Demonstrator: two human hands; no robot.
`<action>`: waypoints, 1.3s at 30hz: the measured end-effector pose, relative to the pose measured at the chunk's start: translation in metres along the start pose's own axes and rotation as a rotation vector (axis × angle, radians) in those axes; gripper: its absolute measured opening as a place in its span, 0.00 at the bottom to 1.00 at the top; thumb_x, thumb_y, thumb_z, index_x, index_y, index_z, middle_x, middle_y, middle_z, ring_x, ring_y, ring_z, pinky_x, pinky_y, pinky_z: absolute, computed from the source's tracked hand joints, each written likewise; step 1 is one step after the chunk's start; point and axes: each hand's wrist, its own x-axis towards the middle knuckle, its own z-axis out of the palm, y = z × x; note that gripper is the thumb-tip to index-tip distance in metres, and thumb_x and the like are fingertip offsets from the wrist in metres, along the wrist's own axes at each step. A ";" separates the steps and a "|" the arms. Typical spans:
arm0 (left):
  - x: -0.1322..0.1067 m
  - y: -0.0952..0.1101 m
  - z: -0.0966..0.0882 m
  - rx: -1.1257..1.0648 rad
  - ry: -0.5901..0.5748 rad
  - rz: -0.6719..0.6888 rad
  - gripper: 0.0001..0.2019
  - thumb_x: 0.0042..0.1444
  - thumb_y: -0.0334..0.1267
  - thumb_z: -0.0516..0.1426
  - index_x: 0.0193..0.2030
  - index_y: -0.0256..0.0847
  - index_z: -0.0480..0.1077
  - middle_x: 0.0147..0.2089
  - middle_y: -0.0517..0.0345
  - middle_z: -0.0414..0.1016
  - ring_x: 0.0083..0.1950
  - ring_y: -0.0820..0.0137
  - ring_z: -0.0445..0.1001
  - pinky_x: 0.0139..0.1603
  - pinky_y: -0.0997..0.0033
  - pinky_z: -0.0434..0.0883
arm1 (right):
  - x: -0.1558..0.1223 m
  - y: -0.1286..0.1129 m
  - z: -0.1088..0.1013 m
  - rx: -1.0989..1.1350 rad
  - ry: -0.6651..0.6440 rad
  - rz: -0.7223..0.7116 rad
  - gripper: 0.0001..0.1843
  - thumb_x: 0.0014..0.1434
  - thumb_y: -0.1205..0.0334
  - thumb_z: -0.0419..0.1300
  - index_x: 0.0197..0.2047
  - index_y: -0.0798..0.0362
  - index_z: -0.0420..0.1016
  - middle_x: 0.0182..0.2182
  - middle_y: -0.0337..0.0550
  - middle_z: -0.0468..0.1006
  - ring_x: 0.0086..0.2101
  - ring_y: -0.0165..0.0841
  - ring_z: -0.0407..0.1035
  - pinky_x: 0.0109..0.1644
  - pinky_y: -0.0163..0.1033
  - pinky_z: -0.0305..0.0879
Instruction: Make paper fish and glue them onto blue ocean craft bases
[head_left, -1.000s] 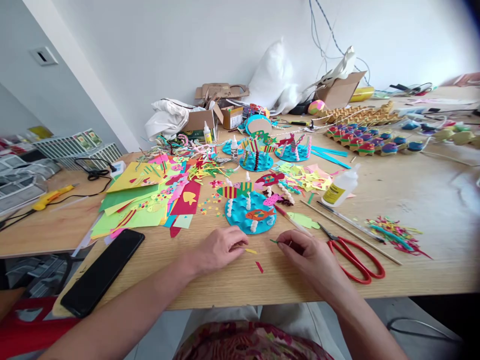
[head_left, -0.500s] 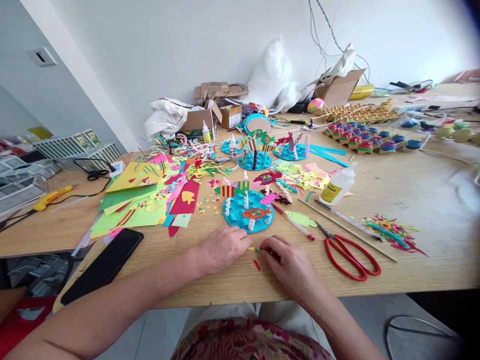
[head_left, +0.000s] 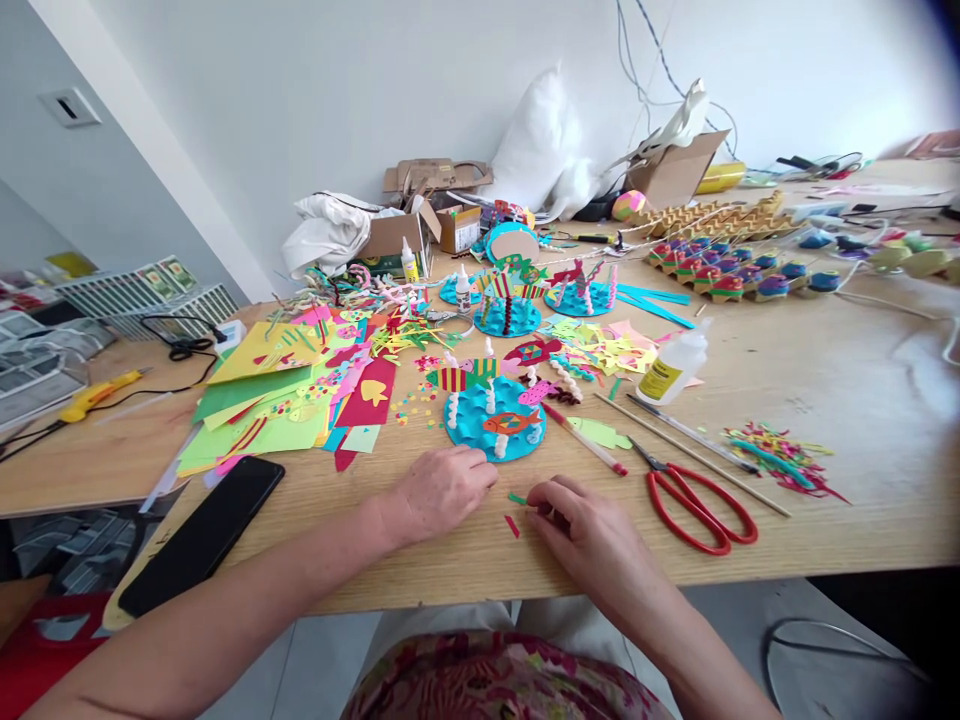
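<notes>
Green paper strip (head_left: 517, 498), one, on the table (head_left: 480, 575) at the bent, close-set fingertips of the right hand (head_left: 581, 528), whether gripped I cannot tell; left hand (head_left: 444, 492), fingers curled together, undersides hidden by its back. Yellow strip, visible by the left hand half a second ago, now out of sight. Also: red strip (head_left: 512, 526) between the hands, blue disc (head_left: 470, 436) with paper fish (head_left: 511, 423) beyond, red-handled scissors (head_left: 688, 505) to the right.

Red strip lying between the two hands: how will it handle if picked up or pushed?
The red strip looks like thin cut paper, so probably very light and bendy. Lying flat on the table, it would likely slide, not roll or tip. No raised edge is evident, so the right hand may struggle to get under it.
</notes>
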 end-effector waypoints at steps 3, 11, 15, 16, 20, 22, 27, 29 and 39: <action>0.000 0.002 -0.002 -0.118 -0.017 -0.050 0.07 0.58 0.32 0.47 0.32 0.38 0.66 0.32 0.58 0.67 0.34 0.71 0.65 0.32 0.73 0.62 | -0.004 -0.005 0.002 0.006 -0.018 -0.027 0.08 0.54 0.66 0.50 0.31 0.52 0.70 0.30 0.42 0.73 0.30 0.31 0.68 0.31 0.34 0.57; 0.000 0.004 0.000 -0.259 -0.030 -0.101 0.06 0.55 0.30 0.48 0.32 0.39 0.66 0.32 0.59 0.68 0.34 0.71 0.66 0.33 0.74 0.61 | -0.003 -0.008 0.004 -0.046 -0.040 0.011 0.09 0.55 0.66 0.50 0.34 0.52 0.71 0.32 0.43 0.74 0.32 0.33 0.69 0.31 0.34 0.57; 0.000 0.007 0.000 -0.304 -0.039 -0.113 0.06 0.54 0.29 0.49 0.31 0.38 0.66 0.31 0.59 0.69 0.34 0.71 0.66 0.33 0.74 0.60 | -0.001 -0.002 0.002 -0.059 0.003 0.052 0.09 0.54 0.68 0.49 0.35 0.52 0.70 0.33 0.42 0.73 0.32 0.33 0.69 0.32 0.35 0.58; 0.001 0.008 0.000 -0.338 -0.044 -0.124 0.06 0.53 0.29 0.49 0.31 0.38 0.66 0.31 0.59 0.69 0.34 0.71 0.66 0.33 0.75 0.60 | -0.001 -0.001 0.002 -0.059 0.006 0.051 0.09 0.54 0.68 0.49 0.34 0.52 0.70 0.33 0.42 0.73 0.32 0.33 0.69 0.32 0.35 0.58; 0.005 0.009 0.000 -0.575 -0.063 -0.249 0.06 0.48 0.28 0.50 0.29 0.38 0.68 0.28 0.61 0.69 0.30 0.74 0.65 0.31 0.76 0.60 | 0.001 0.000 0.002 -0.007 0.024 0.016 0.09 0.55 0.67 0.48 0.33 0.52 0.69 0.32 0.42 0.73 0.31 0.33 0.68 0.32 0.35 0.59; 0.007 0.008 0.001 -0.739 -0.070 -0.324 0.06 0.47 0.28 0.50 0.28 0.38 0.68 0.25 0.63 0.67 0.27 0.75 0.64 0.28 0.77 0.59 | 0.001 -0.001 0.002 0.030 0.033 0.011 0.09 0.54 0.67 0.48 0.32 0.52 0.69 0.31 0.42 0.73 0.31 0.33 0.68 0.33 0.36 0.59; 0.007 0.005 0.004 -1.131 -0.103 -0.463 0.04 0.46 0.32 0.51 0.29 0.37 0.65 0.23 0.64 0.63 0.25 0.77 0.62 0.25 0.79 0.59 | 0.003 -0.003 0.000 0.162 0.085 -0.001 0.08 0.53 0.67 0.48 0.32 0.53 0.69 0.29 0.43 0.73 0.30 0.32 0.68 0.33 0.36 0.60; 0.007 0.005 0.002 -1.246 -0.138 -0.519 0.04 0.46 0.33 0.51 0.30 0.37 0.64 0.24 0.64 0.64 0.25 0.77 0.62 0.23 0.79 0.59 | 0.004 -0.006 -0.001 0.237 0.103 0.007 0.08 0.53 0.66 0.49 0.33 0.53 0.69 0.27 0.42 0.73 0.29 0.32 0.67 0.31 0.35 0.60; 0.007 0.006 0.002 -1.326 -0.150 -0.528 0.05 0.45 0.35 0.52 0.30 0.37 0.64 0.25 0.64 0.64 0.25 0.77 0.63 0.24 0.78 0.60 | 0.015 -0.012 0.000 0.422 0.078 0.016 0.07 0.51 0.66 0.51 0.31 0.54 0.70 0.21 0.37 0.69 0.21 0.27 0.61 0.24 0.31 0.54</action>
